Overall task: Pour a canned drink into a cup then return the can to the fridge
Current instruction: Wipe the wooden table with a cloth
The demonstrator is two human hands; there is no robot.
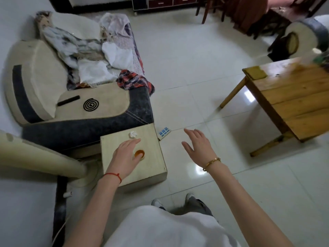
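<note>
Orange drink fills the cup on the box. Left hand hangs over the cup, fingers loose, holding nothing. Right hand, right of the box, is spread. No can shows. A bump could spill the drink.

A small pale wooden side table stands just in front of the cushioned cream-and-dark-grey sofa. On the table sit 1 small clear cup of amber drink and, behind it, a crumpled white tissue. The left hand hovers over the cup; the right hand hangs over the floor to the table's right. A small blue-and-white card lies on the floor beside the table's far right corner. A low plank-topped wooden table stands well apart to the right. Rumpled clothes lie on the sofa seat.
</note>
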